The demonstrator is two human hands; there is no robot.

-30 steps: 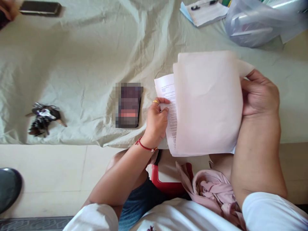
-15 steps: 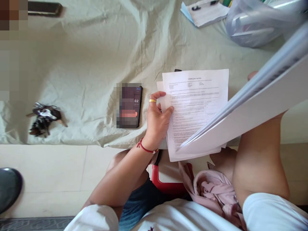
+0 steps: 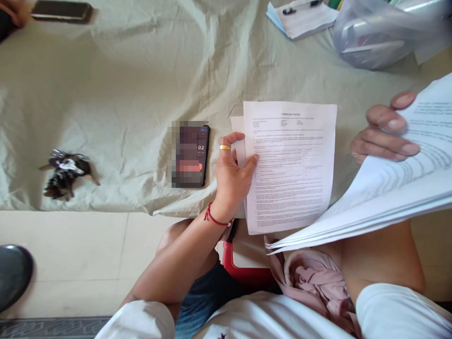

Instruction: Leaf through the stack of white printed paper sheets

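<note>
My left hand, with a gold ring and a red bracelet, grips the left edge of a printed sheet headed "OVERLEAF NOTES". The thumb lies on top of the page, and another sheet shows beneath it at the left. Off to the right, my right hand holds a bent sheaf of printed papers, fingers closed over its far edge. The sheaf's lower left corner droops past the table's front edge. The right thumb's grip is partly hidden by the pages.
A phone lies left of my left hand, with a bunch of keys farther left. At the back are another phone, clipped papers and a clear plastic bag. Someone's hand is at the top left corner.
The sheaf in my right hand has swung from nearly edge-on to lying open to the right, and that hand's fingers have come into sight. My left hand has barely moved.
</note>
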